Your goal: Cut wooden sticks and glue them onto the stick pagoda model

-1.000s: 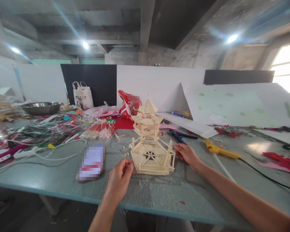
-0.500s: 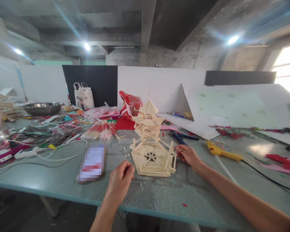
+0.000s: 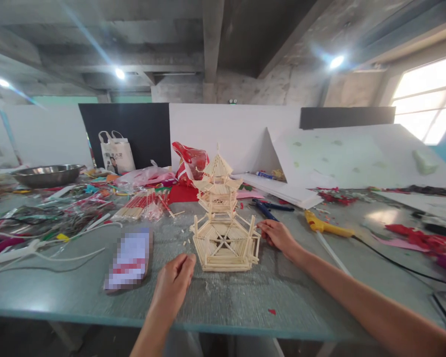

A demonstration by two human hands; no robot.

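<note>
A pagoda model (image 3: 223,240) built of thin pale wooden sticks stands upright on the table, with a railed six-sided base and tiered roofs above. My left hand (image 3: 174,280) rests on the table at its front left, curled closed and apart from the base; nothing shows in its fingers. At the base's right corner is my right hand (image 3: 277,236), thumb and fingers pinched together by the railing. Whether a small stick or the railing itself is between those fingertips, I cannot make out. Several short stick bits lie left of the base.
A phone (image 3: 128,260) lies left of my left hand. Blue-handled pliers (image 3: 267,208) lie behind my right hand, and a yellow glue gun (image 3: 329,225) with a black cord lies further right. Bundled sticks (image 3: 136,204), a red bag (image 3: 189,161) and a metal basin (image 3: 48,174) stand behind.
The whole scene has shifted left as my head turned slightly right. Both hands keep nearly the same places beside the pagoda, and the pagoda stays put.
</note>
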